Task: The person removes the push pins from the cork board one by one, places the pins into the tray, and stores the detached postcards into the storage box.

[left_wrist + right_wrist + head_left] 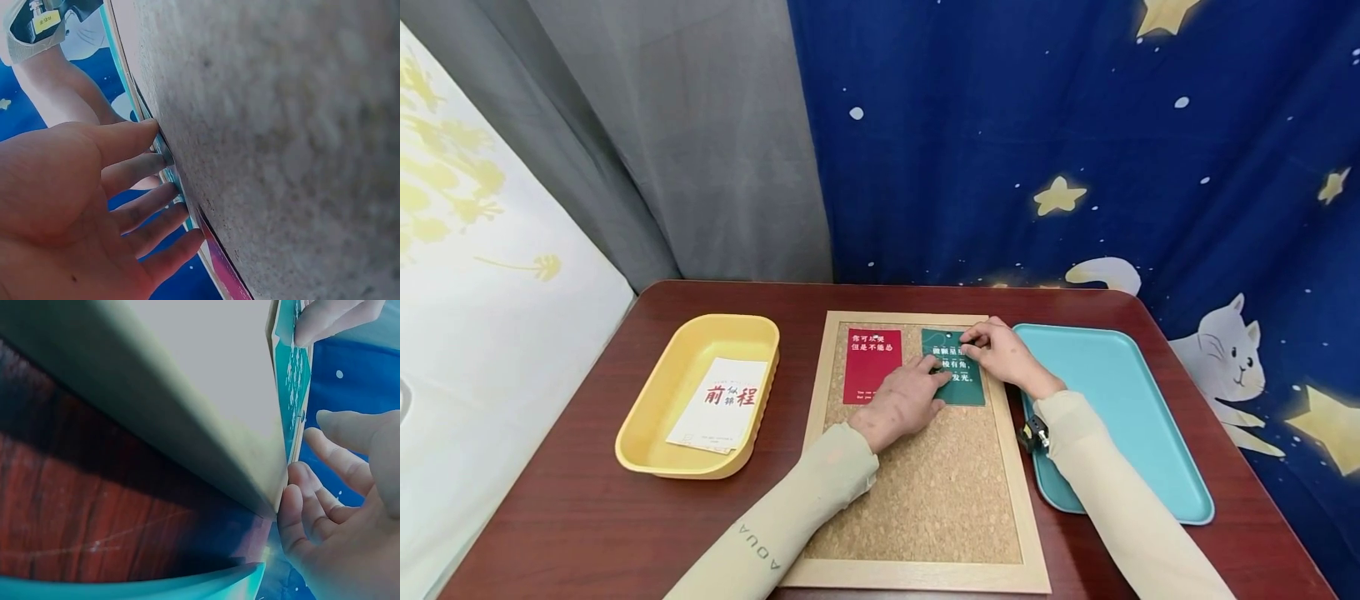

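A green card with white lettering lies on the upper right of the cork board, with a small pushpin at its top edge. My left hand rests on this card, its fingertips spread and nearly straight against the surface. At the card's upper right is my right hand. Its thumb and forefinger stand apart near the pin with nothing between them, while the lower fingers touch the board's frame. A red card, pinned at its top, sits to the left, partly covered by my left hand.
A yellow basket holding white printed cards stands left of the board on the dark red table. On the right lies a turquoise tray, its left edge close to the board and under my right wrist. Curtains hang behind.
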The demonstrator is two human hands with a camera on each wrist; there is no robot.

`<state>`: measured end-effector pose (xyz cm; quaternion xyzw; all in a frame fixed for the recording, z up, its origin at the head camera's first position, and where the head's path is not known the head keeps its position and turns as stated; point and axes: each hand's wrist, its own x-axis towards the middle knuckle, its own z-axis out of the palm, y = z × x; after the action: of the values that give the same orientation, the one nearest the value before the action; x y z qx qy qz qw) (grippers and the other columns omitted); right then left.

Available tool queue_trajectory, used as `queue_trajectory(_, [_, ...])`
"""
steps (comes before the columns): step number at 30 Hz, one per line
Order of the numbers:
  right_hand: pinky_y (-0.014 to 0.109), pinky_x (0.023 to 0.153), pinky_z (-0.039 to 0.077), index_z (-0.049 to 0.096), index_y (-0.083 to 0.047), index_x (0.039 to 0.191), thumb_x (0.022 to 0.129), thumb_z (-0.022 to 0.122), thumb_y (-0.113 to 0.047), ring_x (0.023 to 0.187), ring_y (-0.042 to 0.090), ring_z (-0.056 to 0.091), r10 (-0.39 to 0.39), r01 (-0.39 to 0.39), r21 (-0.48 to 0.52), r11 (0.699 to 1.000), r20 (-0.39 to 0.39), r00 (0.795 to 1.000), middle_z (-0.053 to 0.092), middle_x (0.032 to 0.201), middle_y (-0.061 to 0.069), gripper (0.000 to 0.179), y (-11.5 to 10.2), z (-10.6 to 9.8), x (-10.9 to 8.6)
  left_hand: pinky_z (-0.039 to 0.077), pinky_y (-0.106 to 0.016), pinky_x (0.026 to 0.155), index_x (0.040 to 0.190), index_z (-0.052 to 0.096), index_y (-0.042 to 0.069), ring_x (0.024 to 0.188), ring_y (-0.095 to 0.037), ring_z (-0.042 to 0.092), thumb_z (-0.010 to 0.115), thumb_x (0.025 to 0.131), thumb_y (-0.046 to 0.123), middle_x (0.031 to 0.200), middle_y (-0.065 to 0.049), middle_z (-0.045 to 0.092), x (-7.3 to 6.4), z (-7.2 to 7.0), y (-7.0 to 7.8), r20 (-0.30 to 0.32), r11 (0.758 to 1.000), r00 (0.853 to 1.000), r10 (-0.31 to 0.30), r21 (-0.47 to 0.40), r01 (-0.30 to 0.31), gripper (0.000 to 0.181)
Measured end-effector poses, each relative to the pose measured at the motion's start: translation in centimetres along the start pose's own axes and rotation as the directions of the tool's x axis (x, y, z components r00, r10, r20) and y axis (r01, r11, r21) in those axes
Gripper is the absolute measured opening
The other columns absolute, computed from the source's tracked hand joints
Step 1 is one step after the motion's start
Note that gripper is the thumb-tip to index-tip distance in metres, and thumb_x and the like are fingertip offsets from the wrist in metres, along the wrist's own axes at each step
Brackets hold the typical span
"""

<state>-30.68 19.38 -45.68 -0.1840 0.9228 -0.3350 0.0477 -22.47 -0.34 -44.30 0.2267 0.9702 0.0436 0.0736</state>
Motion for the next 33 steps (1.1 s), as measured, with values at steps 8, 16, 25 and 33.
queue_trajectory(8, [0.037,0.085,0.048,0.073,-0.005,0.117,0.102,0.066,-0.017,0.096,0.025,0.056,0.014,-0.014,0.005,1.000,0.004,1.000,0.056,0.115,0.015,0.020,-0.1,0.1,0.2,0.045,-0.035,0.120,0.154,0.053,0.025,0.148,-0.022,0.046,0.064,0.103,0.038,0.159,-0.002,0.047,-0.1,-0.1,0.1,0.025,1.000,1.000,-0.012,-0.013,0.012,0.054])
queue_trajectory(16, [0.043,0.089,0.050,0.073,-0.005,0.119,0.102,0.066,-0.016,0.099,0.028,0.058,0.002,-0.002,-0.008,1.000,0.001,1.000,0.056,0.115,0.016,0.021,0.0,0.2,0.9,0.046,-0.037,0.120,0.155,0.052,0.027,0.151,-0.024,0.044,0.063,0.104,0.039,0.161,-0.001,0.046,-0.1,-0.2,0.1,0.033,1.000,0.999,-0.021,-0.002,0.022,0.054])
queue_trajectory(25, [0.049,0.093,0.052,0.071,-0.008,0.128,0.103,0.065,-0.017,0.100,0.030,0.058,-0.017,0.017,-0.030,0.999,-0.003,1.000,0.058,0.117,0.018,0.026,0.2,0.0,1.3,0.046,-0.039,0.119,0.155,0.051,0.027,0.153,-0.026,0.042,0.062,0.104,0.039,0.163,0.000,0.045,-0.2,-0.4,0.1,0.045,0.999,0.998,-0.041,-0.020,0.042,0.054])
queue_trajectory(33, [0.042,0.086,0.049,0.073,-0.010,0.127,0.102,0.066,-0.015,0.094,0.027,0.056,-0.054,0.053,-0.040,0.998,-0.014,0.998,0.056,0.112,0.018,0.026,0.7,0.1,1.5,0.049,-0.039,0.116,0.156,0.050,0.030,0.150,-0.025,0.046,0.063,0.104,0.039,0.161,0.001,0.046,-0.3,-0.4,0.0,0.047,0.999,0.998,-0.042,-0.026,0.043,0.054])
